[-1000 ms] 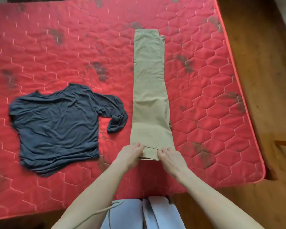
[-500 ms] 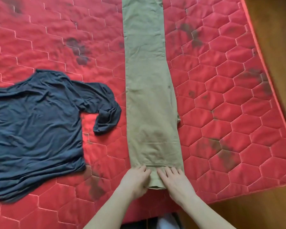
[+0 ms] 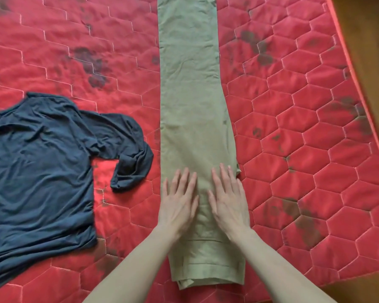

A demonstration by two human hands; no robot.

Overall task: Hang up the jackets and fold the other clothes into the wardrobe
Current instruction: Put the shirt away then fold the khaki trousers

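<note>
Trousers (image 3: 190, 106), khaki, one pair, doubled leg on leg, laid lengthwise on the one red quilted mattress (image 3: 304, 127), waistband at its near edge; step in hand, by the look of it, smoothing before folding; next move likely calls for gripping one end and carrying it over the other. Dark long-sleeved top (image 3: 37, 167), one, lying flat and unfolded well left of them; hands, two: left hand (image 3: 179, 202) and right hand (image 3: 228, 200), both flat, fingers straight and spread, pressing the seat, grasping nothing.
</note>
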